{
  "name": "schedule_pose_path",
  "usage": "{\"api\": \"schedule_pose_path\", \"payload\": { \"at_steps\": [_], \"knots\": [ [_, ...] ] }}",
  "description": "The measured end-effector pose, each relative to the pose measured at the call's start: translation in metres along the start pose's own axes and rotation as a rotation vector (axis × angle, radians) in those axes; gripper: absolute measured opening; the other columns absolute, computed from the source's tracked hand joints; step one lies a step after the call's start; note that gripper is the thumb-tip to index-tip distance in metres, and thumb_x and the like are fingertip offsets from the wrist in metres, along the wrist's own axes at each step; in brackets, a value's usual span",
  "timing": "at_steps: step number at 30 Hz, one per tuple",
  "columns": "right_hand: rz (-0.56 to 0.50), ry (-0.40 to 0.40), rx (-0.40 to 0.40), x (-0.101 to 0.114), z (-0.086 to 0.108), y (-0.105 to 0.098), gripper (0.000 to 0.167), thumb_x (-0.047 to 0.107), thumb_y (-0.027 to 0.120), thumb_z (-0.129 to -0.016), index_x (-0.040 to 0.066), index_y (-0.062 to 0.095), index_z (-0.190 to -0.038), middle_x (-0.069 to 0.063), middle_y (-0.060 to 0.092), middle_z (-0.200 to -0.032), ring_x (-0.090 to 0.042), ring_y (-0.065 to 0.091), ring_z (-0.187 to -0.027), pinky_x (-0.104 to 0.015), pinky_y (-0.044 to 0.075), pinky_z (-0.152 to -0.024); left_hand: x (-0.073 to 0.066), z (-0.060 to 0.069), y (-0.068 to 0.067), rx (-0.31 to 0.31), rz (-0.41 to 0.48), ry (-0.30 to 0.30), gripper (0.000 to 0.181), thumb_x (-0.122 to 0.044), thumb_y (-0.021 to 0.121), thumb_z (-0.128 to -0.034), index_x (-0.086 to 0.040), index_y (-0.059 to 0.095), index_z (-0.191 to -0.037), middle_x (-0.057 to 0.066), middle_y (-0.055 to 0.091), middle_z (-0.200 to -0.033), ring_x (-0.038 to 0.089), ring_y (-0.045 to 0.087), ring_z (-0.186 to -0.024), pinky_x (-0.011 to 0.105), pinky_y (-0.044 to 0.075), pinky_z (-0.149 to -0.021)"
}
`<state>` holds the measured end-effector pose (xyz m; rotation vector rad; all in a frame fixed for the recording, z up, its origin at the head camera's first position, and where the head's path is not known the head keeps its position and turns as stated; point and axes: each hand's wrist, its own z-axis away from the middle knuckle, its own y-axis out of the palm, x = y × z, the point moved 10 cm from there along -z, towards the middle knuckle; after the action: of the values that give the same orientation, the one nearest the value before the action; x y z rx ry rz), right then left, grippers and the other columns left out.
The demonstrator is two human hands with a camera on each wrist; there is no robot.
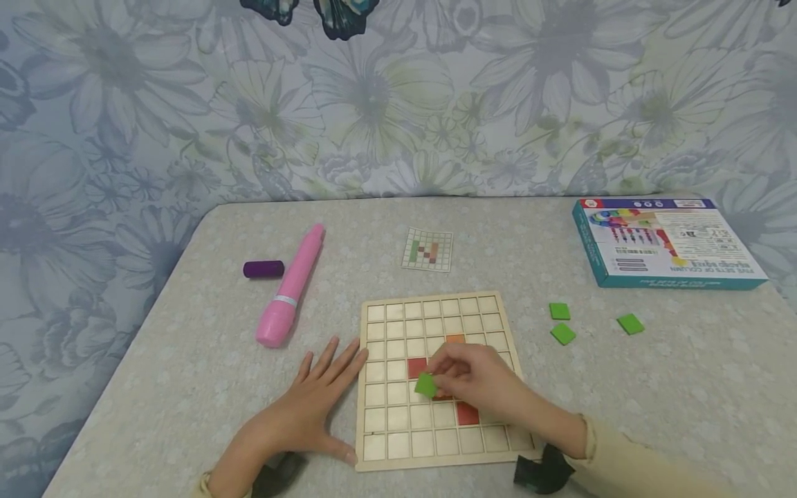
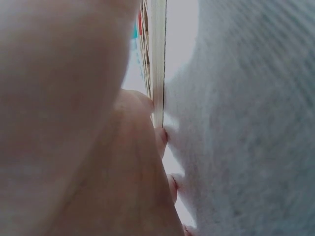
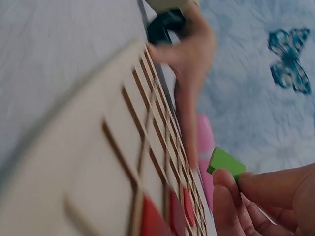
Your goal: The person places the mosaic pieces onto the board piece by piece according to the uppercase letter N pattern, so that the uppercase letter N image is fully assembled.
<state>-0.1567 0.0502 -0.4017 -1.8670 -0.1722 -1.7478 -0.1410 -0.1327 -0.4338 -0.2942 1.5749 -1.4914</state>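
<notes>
A wooden grid board (image 1: 373, 419) lies on the table, with red tiles (image 1: 416, 368) and an orange tile (image 1: 456, 339) in its cells. Between thumb and fingers, my right hand (image 1: 482, 380) pinches a green square tile (image 1: 426, 384) over the middle of the board. The right wrist view shows that same green tile (image 3: 226, 161) raised above the grid, tilted. Fingers spread, my left hand (image 1: 305, 408) rests along the board's left edge, its thumb at the near left corner. Part of the grid is hidden under my right hand.
Three loose green tiles (image 1: 563, 333) lie right of the board. Behind it is a small card (image 1: 427, 250) printed with a coloured grid pattern. A pink pen-shaped object (image 1: 291, 287) and a purple cap (image 1: 263, 269) are at the left. A flat box (image 1: 672, 243) occupies the back right.
</notes>
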Motion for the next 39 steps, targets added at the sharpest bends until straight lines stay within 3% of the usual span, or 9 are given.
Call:
{"api": "schedule_pose_path", "payload": {
  "at_steps": [4, 9, 16, 24, 29, 34, 39],
  "knots": [
    [-0.039, -0.042, 0.061, 0.003, -0.010, 0.035, 0.010, -0.001, 0.065, -0.085, 0.009, 0.065, -0.087, 0.001, 0.064, -0.077, -0.016, 0.064, -0.067, -0.028, 0.053, -0.060, 0.001, 0.001, 0.001, 0.003, -0.012, -0.009, 0.133, -0.077, 0.066, -0.0525, -0.013, 0.004, -0.152, 0.005, -0.003, -0.156, 0.033, -0.011, -0.138, 0.060, -0.005, -0.102],
    [0.004, -0.078, 0.079, 0.001, -0.012, 0.053, 0.015, -0.005, 0.068, -0.081, 0.010, 0.063, -0.082, 0.004, 0.063, -0.070, -0.009, 0.062, -0.061, -0.025, 0.052, -0.057, 0.001, 0.001, 0.001, 0.010, -0.008, -0.018, 0.133, -0.077, 0.067, -0.0528, -0.013, 0.004, -0.152, 0.005, -0.004, -0.156, 0.033, -0.011, -0.138, 0.060, -0.005, -0.102],
    [0.150, -0.106, 0.087, 0.007, -0.008, 0.059, 0.017, -0.001, 0.070, -0.080, 0.014, 0.065, -0.078, 0.013, 0.059, -0.066, -0.001, 0.056, -0.060, -0.020, 0.049, -0.056, 0.000, 0.001, 0.000, 0.008, -0.009, -0.012, 0.133, -0.077, 0.066, -0.0529, -0.012, 0.004, -0.152, 0.005, -0.003, -0.156, 0.033, -0.010, -0.138, 0.060, -0.005, -0.102],
    [0.333, -0.150, 0.044, 0.012, -0.005, 0.060, 0.021, 0.001, 0.073, -0.077, 0.018, 0.060, -0.078, 0.014, 0.050, -0.078, 0.001, 0.051, -0.067, -0.016, 0.045, -0.060, 0.000, 0.001, 0.000, 0.002, -0.010, -0.010, 0.134, -0.077, 0.066, -0.0522, -0.012, 0.005, -0.152, 0.004, -0.003, -0.156, 0.033, -0.010, -0.138, 0.060, -0.005, -0.103],
    [0.331, -0.160, 0.058, 0.014, -0.004, 0.061, 0.020, 0.001, 0.073, -0.077, 0.017, 0.060, -0.080, 0.014, 0.051, -0.079, 0.002, 0.051, -0.070, -0.016, 0.045, -0.062, 0.000, 0.000, 0.000, 0.004, -0.014, -0.009, 0.133, -0.077, 0.066, -0.0525, -0.012, 0.004, -0.152, 0.005, -0.003, -0.156, 0.033, -0.010, -0.138, 0.060, -0.005, -0.102],
    [0.258, -0.142, 0.071, 0.020, -0.003, 0.045, 0.014, 0.003, 0.069, -0.083, 0.015, 0.063, -0.086, 0.012, 0.057, -0.082, -0.001, 0.055, -0.073, -0.020, 0.048, -0.065, 0.000, 0.000, -0.001, 0.001, -0.014, -0.008, 0.133, -0.077, 0.066, -0.0528, -0.013, 0.005, -0.152, 0.005, -0.003, -0.156, 0.033, -0.010, -0.138, 0.060, -0.005, -0.102],
    [0.207, -0.152, -0.040, 0.022, 0.004, -0.007, 0.010, 0.005, 0.069, -0.085, 0.013, 0.065, -0.089, 0.007, 0.062, -0.089, -0.008, 0.059, -0.078, -0.025, 0.051, -0.068, 0.000, 0.001, 0.000, 0.003, -0.012, 0.000, 0.133, -0.076, 0.067, -0.0529, -0.013, 0.005, -0.152, 0.005, -0.003, -0.156, 0.032, -0.011, -0.138, 0.061, -0.005, -0.102]
  ]
}}
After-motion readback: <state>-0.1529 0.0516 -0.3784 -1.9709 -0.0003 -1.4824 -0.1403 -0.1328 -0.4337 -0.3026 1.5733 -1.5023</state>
